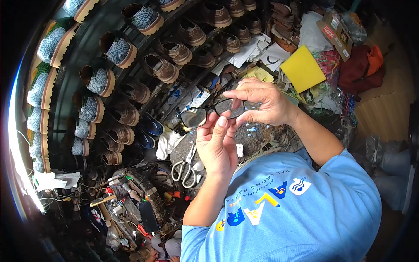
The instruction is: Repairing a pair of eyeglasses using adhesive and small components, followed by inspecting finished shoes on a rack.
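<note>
A pair of black-framed eyeglasses (194, 118) is held up in front of me, tilted, with both lenses showing. My left hand (217, 150) grips the glasses from below near the bridge, thumb toward me. From the right, my right hand (264, 102) closes on the right-hand lens, fingers above and thumb below. Some fingertips are hidden behind the frame. Beneath my hands is a dark, worn work surface (264, 135) with small shiny bits on it. Scissors (187, 169) with pale handles lie left of my left wrist.
Racks of brown shoes (161, 67) and blue-white patterned shoes (94, 81) fill the left and far side. Beyond my right hand are a yellow sheet (303, 70), a cardboard box (335, 35) and a dark red bag (361, 67). Cluttered tools (131, 196) sit lower left.
</note>
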`<action>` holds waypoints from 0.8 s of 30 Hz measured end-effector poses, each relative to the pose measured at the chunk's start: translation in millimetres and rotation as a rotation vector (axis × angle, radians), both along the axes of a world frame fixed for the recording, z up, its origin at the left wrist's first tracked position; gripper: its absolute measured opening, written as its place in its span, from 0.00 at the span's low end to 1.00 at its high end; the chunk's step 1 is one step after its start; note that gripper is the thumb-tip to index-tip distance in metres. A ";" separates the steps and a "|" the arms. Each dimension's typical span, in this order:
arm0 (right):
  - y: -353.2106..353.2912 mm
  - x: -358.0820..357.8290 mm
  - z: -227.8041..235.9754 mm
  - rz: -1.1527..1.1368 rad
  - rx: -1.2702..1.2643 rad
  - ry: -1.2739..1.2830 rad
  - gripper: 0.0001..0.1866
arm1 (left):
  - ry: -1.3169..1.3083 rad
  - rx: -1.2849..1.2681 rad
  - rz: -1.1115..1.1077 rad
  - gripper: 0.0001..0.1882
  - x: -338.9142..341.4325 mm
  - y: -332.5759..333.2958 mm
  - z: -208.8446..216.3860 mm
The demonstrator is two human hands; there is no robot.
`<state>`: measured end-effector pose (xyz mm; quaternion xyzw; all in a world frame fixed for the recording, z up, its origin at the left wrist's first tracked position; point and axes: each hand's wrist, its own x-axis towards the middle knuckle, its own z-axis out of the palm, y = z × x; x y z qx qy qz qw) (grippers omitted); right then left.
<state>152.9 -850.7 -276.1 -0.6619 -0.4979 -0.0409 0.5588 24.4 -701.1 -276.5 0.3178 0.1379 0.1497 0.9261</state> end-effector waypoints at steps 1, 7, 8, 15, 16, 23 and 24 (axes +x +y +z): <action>0.4 0.3 -0.8 -0.003 0.011 -0.024 0.31 | 0.008 -0.004 -0.002 0.13 -0.2 -0.2 0.3; -0.7 1.7 -0.4 0.002 0.001 -0.076 0.30 | 0.045 -0.029 -0.009 0.13 -1.2 -0.2 -1.5; -0.4 2.3 -0.1 0.002 0.001 -0.088 0.30 | 0.044 -0.034 -0.017 0.12 -1.1 -0.3 -2.0; -2.5 3.1 0.2 0.009 -0.016 -0.108 0.31 | 0.058 -0.063 -0.037 0.13 -1.7 -2.8 1.1; -2.7 3.6 -0.3 0.008 -0.017 -0.133 0.32 | 0.062 -0.065 -0.045 0.13 -1.4 -3.2 0.9; 0.9 -8.2 -4.2 -0.044 0.047 -0.090 0.36 | 0.095 0.007 -0.025 0.12 -4.2 -0.7 8.0; 0.6 -11.1 -5.5 -0.059 0.103 -0.013 0.36 | 0.083 -0.013 -0.042 0.12 -5.2 -1.7 12.0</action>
